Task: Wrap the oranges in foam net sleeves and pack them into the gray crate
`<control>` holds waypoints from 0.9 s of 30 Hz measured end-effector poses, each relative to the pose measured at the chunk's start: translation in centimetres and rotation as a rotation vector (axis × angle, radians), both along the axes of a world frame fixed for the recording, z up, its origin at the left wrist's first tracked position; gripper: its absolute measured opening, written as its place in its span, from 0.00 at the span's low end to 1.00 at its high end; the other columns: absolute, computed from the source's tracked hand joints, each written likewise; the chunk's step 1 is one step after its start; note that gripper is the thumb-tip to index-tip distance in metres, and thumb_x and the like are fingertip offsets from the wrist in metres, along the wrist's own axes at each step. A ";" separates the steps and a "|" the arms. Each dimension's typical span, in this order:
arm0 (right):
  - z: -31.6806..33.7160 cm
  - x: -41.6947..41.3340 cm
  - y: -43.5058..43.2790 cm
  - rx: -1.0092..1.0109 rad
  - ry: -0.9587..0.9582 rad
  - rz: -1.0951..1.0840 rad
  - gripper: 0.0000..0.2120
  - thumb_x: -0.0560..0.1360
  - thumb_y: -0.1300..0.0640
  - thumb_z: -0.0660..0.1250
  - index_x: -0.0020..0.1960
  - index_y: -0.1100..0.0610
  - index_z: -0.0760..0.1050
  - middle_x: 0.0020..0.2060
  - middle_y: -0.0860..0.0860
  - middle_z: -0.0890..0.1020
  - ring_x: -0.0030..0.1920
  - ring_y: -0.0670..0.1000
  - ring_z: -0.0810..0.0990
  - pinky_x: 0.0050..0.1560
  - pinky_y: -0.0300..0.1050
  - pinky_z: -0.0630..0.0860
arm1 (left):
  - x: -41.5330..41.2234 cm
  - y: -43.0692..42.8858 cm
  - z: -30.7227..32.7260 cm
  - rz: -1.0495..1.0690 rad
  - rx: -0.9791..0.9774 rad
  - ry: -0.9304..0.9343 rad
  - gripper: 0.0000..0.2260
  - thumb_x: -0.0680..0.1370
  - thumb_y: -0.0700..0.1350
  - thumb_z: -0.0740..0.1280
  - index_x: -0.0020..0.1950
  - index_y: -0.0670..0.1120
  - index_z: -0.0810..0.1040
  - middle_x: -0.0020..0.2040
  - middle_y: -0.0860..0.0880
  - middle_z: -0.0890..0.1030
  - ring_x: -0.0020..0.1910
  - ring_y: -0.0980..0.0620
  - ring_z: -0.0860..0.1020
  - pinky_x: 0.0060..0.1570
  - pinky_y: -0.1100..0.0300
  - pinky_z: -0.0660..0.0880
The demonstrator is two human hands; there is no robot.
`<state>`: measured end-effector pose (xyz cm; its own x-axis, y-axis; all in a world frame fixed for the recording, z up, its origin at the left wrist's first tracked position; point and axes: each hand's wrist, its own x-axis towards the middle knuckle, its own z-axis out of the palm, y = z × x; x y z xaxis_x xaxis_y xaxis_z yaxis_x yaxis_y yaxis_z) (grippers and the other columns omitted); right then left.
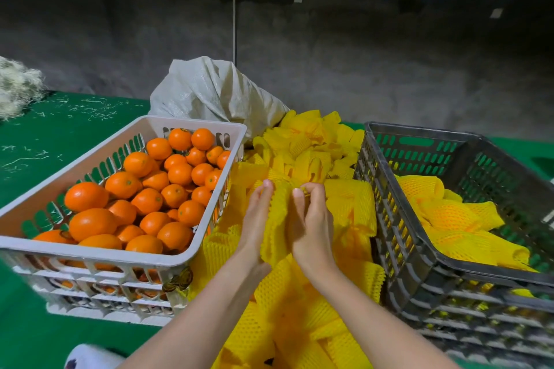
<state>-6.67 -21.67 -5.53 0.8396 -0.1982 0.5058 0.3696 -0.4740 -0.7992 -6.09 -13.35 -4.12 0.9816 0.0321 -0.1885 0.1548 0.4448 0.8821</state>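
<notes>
1. One yellow foam net sleeve (277,219) stands upright between the two hands, above the loose sleeves underneath.
2. The left hand (257,222) lies flat against the sleeve's left side, fingers straight and pointing away from the person, pressing rather than gripping.
3. The right hand (311,231) is on the sleeve's other side. Its fingers are curled and pinch the sleeve's upper edge, with the thumb pointing up along the net.
4. No orange can be seen inside the held sleeve.
5. Under and beyond both hands spreads the pile of sleeves (302,144), all yellow. It fills the gap between the two crates and runs back towards the person's forearms.
6. Just left of the left hand stands the white crate (99,257), heaped with bare oranges (150,189).
7. Just right of the right hand stands the gray crate (398,234). Its near wall touches the pile.
8. In the gray crate lie several wrapped oranges (449,216) in yellow sleeves, covering part of its floor.
9. Beyond the hands, past the far end of the pile, a white woven sack (209,90) slumps behind the white crate.
10. Everything sits on a green counter (60,135), strewn with pale shreds far to the left of the hands.
11. A heap of pale fibre (15,87) lies at the counter's far left edge.
</notes>
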 end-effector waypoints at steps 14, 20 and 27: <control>1.3 2.8 -2.3 0.441 0.224 0.208 0.16 0.79 0.54 0.60 0.34 0.56 0.66 0.31 0.53 0.70 0.35 0.50 0.68 0.37 0.47 0.65 | 0.7 1.4 -0.3 -0.295 -0.162 -0.083 0.29 0.66 0.65 0.61 0.58 0.47 0.77 0.52 0.49 0.84 0.51 0.53 0.83 0.43 0.60 0.80; 0.9 2.4 -1.1 0.759 0.343 0.234 0.10 0.79 0.62 0.59 0.46 0.66 0.77 0.36 0.53 0.77 0.38 0.49 0.73 0.41 0.45 0.72 | 1.3 0.1 0.1 -0.161 -0.417 -0.015 0.18 0.65 0.53 0.70 0.51 0.45 0.81 0.40 0.43 0.85 0.38 0.47 0.84 0.32 0.55 0.80; 0.8 2.1 -2.0 0.982 0.696 0.430 0.23 0.79 0.41 0.50 0.48 0.54 0.77 0.42 0.53 0.85 0.43 0.53 0.81 0.49 0.52 0.75 | 1.6 0.1 -0.7 0.021 -0.162 -0.067 0.09 0.75 0.53 0.67 0.40 0.51 0.81 0.37 0.53 0.85 0.41 0.52 0.84 0.42 0.55 0.78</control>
<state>-4.55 -23.63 -4.75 0.9564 0.1148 -0.2684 -0.2901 0.4757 -0.8304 -4.54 -13.23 -4.78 0.9915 0.0273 -0.1275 0.0876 0.5848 0.8065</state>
